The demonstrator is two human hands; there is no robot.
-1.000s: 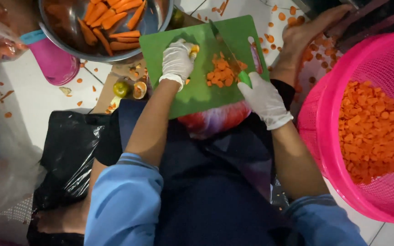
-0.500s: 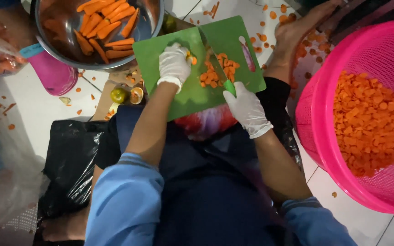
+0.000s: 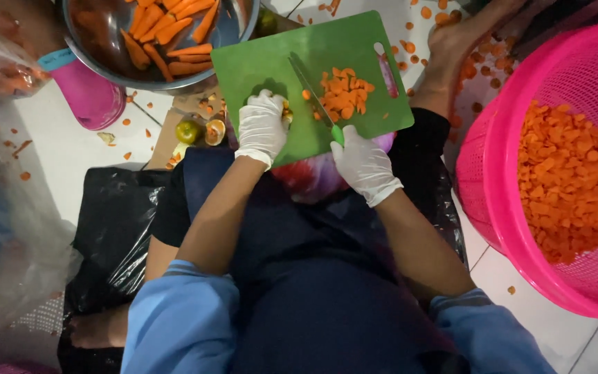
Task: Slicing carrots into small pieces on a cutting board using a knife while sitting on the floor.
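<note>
A green cutting board (image 3: 271, 66) rests on my lap with a pile of diced carrot (image 3: 346, 91) on its right half. My right hand (image 3: 363, 163), in a white glove, grips a green-handled knife (image 3: 314, 97) whose blade points up across the board beside the pile. My left hand (image 3: 261, 126), also gloved, is closed around a small piece of carrot (image 3: 287, 113) at the board's near edge. One loose carrot bit (image 3: 306, 94) lies left of the blade.
A steel bowl (image 3: 105, 55) of peeled carrot sticks stands at the top left beside a pink cup (image 3: 91, 97). A large pink basket (image 3: 493, 173) of diced carrot fills the right. Black plastic (image 3: 115, 228), carrot scraps and a bare foot (image 3: 451, 55) lie around.
The knife has drawn left, off the diced pile, and the pile now lies to the right of the blade. My left hand has slid down to the board's near edge.
</note>
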